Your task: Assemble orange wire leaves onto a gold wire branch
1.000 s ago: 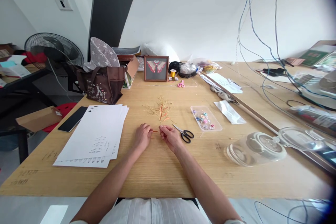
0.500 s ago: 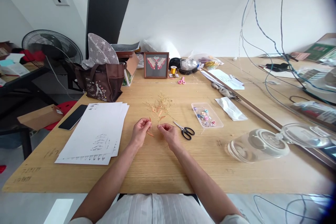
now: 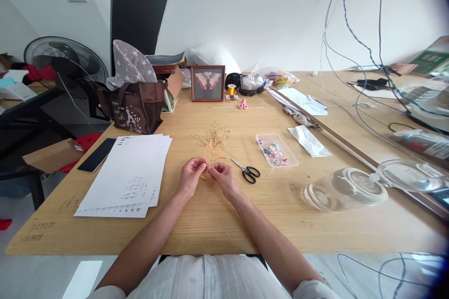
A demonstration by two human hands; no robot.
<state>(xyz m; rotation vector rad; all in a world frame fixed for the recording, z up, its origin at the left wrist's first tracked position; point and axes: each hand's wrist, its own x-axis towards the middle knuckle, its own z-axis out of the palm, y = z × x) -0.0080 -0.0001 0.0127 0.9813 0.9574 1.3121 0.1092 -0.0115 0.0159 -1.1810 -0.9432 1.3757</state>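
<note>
A thin gold sprig with orange leaves rises from between my fingertips over the middle of the table. My right hand pinches the lower end of its stem. Pinched in my left hand is a slender orange leaf, brought up against the stem, and another orange tip shows below the fingers. Both hands meet at the fingertips, which hide the exact joint. Black-handled scissors lie just right of my right hand, blades pointing up and left.
To the right, a clear plastic tray holds several small spools. A clear jar lies beyond it. White printed sheets and a dark phone are at left. Behind stand a brown bag, a framed picture and pink scissors.
My left hand has moved right with the orange leaf, closing the gap to my right hand. The leaf now sits against the sprig's stem. The camera view has shifted slightly.
</note>
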